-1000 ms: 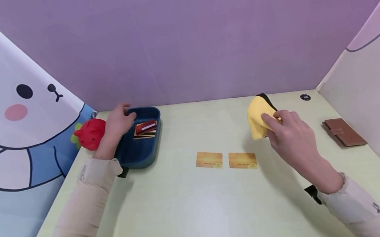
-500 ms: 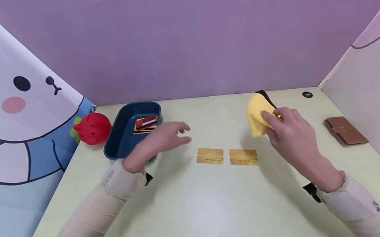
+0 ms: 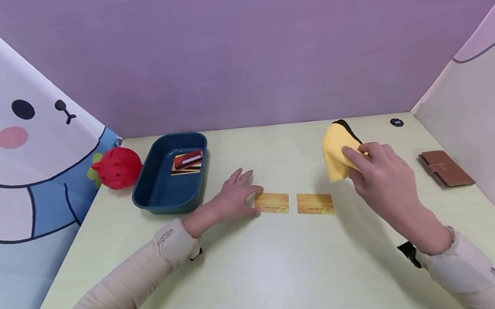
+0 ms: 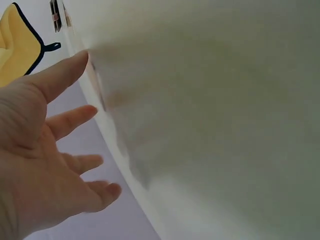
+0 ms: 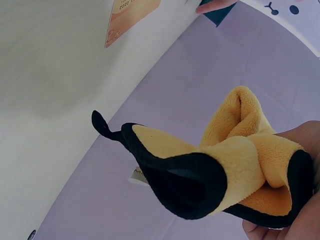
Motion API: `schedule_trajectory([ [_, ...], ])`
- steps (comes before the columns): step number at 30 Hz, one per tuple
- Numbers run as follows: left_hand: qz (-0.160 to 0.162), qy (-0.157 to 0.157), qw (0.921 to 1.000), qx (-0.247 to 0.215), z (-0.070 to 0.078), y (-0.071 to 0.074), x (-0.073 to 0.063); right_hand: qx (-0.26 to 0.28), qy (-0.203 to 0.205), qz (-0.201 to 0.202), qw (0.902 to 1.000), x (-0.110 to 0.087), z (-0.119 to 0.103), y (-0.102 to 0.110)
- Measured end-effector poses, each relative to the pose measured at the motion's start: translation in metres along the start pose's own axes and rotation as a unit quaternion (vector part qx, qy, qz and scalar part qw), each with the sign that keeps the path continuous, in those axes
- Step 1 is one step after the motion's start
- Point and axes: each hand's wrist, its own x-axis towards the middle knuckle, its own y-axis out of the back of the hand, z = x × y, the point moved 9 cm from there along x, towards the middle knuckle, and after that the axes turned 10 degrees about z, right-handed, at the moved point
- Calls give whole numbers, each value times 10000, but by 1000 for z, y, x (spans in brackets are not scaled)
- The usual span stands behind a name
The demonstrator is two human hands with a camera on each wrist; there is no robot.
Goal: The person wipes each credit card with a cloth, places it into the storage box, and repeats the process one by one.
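Note:
My left hand (image 3: 233,200) is over the table with fingers spread, its thumb and index fingertip right at the left end of an orange bank card (image 3: 276,203). A second orange bank card (image 3: 315,203) lies flat just to the right. In the left wrist view nothing is between the fingers of the left hand (image 4: 50,160). My right hand (image 3: 383,179) pinches a yellow cleaning cloth (image 3: 336,154) above the table, right of the cards. The cloth (image 5: 240,160) hangs folded, showing its black edging and a small black loop (image 5: 102,125) in the right wrist view.
A dark blue tray (image 3: 147,191) stands at the back left, holding a small stack of cards (image 3: 188,161). Beside it is a red piggy bank (image 3: 121,169). At the right lie a brown wallet (image 3: 448,168) and a black poker chip (image 3: 397,122). A purple wall (image 3: 258,59) rises behind.
My left hand has moved from over the blue tray rightward and down to the left bank card, its fingers spreading. The right hand stays in place with the cloth.

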Motion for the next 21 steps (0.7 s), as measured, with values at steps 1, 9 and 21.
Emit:
schedule_trajectory([
  [1, 66, 38, 9999, -67, -2, -1, 0, 5, -4, 21, 10000, 0, 0, 0],
  [9, 529, 306, 9967, -525, -16, 1, 0, 36, -110, 162, 9998, 0, 3, 4],
  [21, 466, 347, 9963, -626, -17, 0, 5, 45, -111, 138, 9998, 1, 4, 4],
])
